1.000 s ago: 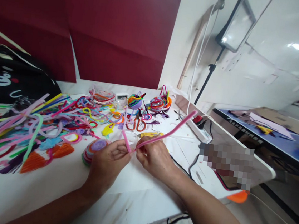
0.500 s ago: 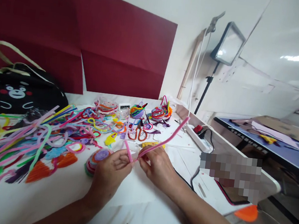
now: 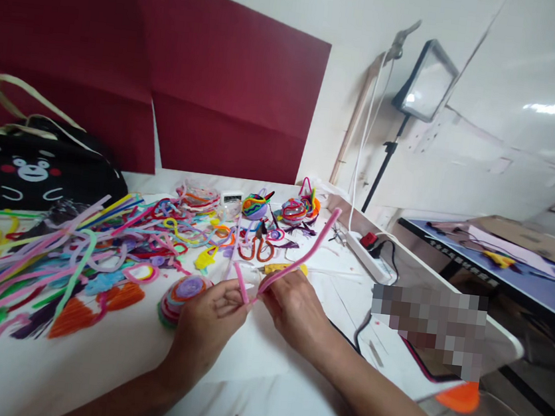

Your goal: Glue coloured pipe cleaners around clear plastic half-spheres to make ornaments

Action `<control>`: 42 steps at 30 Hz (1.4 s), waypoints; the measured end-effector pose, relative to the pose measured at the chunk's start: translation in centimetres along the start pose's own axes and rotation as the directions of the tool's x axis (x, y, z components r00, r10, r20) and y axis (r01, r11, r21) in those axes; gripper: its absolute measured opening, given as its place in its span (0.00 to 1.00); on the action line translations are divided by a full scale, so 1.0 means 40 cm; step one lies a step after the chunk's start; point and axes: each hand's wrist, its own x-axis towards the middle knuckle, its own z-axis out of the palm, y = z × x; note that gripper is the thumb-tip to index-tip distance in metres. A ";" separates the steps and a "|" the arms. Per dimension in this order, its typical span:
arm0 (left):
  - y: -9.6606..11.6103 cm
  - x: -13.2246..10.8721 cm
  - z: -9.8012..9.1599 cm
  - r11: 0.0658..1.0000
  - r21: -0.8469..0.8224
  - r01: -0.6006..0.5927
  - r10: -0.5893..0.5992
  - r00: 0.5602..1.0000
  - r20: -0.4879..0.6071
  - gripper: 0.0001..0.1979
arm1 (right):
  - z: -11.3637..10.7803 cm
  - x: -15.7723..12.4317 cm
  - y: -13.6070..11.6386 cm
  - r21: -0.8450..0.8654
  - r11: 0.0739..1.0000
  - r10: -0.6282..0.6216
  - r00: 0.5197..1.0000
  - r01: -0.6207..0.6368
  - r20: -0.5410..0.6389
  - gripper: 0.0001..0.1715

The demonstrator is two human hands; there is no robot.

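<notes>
Between my two hands is a pink pipe cleaner (image 3: pixel 308 257), bent so that a short end sticks up at my left hand and a long end rises to the right. My left hand (image 3: pixel 215 318) pinches it near the short end. My right hand (image 3: pixel 292 306) is closed on it close beside the left fingertips. Just left of my left hand sits a ball wound with coloured pipe cleaners (image 3: pixel 181 294), partly hidden by that hand. Beyond the hands lie orange-handled scissors (image 3: pixel 257 251) and a yellow-handled tool (image 3: pixel 271 267), partly covered by the right hand.
A heap of loose pipe cleaners (image 3: pixel 86 260) spreads over the left of the white table, with orange tassels (image 3: pixel 76 312) at its near edge. Further wound balls (image 3: pixel 256 207) stand at the back. A power strip (image 3: pixel 369 255) lies at right, and a black bag (image 3: pixel 36 170) stands far left.
The long end of the pink pipe cleaner has swung a little to the left and stands steeper. Both hands keep nearly the same place and hold.
</notes>
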 end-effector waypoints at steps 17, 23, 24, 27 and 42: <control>0.011 -0.003 0.007 0.996 0.004 0.091 -0.091 0.995 0.050 0.16 | -0.030 0.003 0.010 -0.115 0.990 -0.070 0.994 0.080 0.081 0.03; 0.018 -0.005 0.005 0.992 -0.037 0.123 -0.119 0.989 0.088 0.16 | -0.035 0.002 0.026 -0.050 0.991 -0.124 0.992 0.126 0.035 0.03; 0.018 -0.006 0.004 0.992 -0.041 0.123 -0.119 0.988 0.094 0.15 | -0.036 0.001 0.028 -0.035 0.991 -0.127 0.992 0.128 0.023 0.03; 0.018 -0.007 0.001 0.990 -0.055 0.127 -0.120 0.986 0.118 0.15 | -0.036 -0.003 0.034 0.007 0.990 -0.143 0.990 0.143 -0.015 0.04; 0.004 -0.003 0.003 0.996 0.005 0.088 -0.088 0.984 0.158 0.16 | -0.044 0.002 0.039 0.113 0.985 -0.132 0.991 0.131 -0.004 0.07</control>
